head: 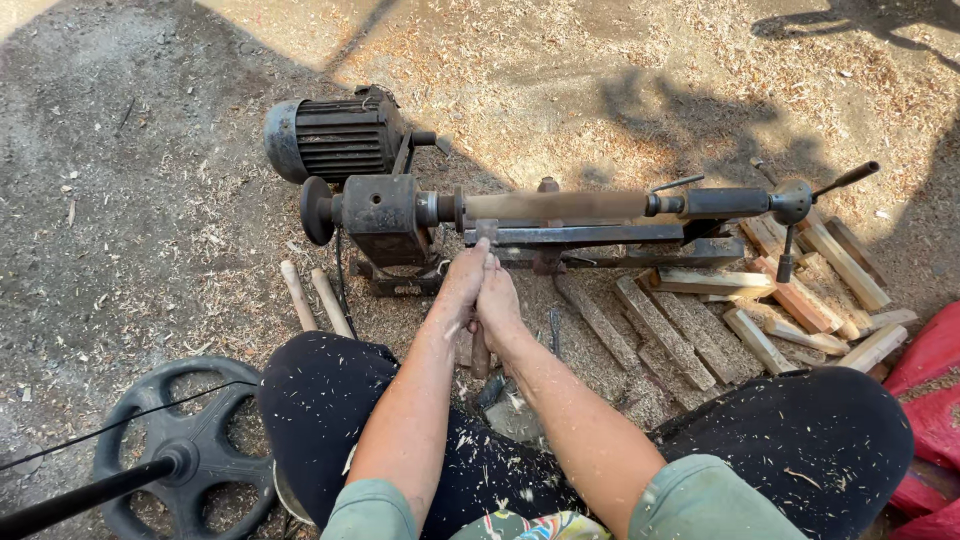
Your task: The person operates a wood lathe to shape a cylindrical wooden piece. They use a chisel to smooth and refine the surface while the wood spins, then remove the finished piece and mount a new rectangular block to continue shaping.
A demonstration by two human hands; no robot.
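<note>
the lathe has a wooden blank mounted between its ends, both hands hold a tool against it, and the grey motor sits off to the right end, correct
One slip: the grey motor sits at the left end of the lathe, as the head view shows. The wooden blank is mounted, with the left hand and right hand on the tool.

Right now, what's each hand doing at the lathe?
Left hand: closed around the turning tool, near its tip by the spinning wooden blank.
Right hand: closed on the same tool's handle.
</note>
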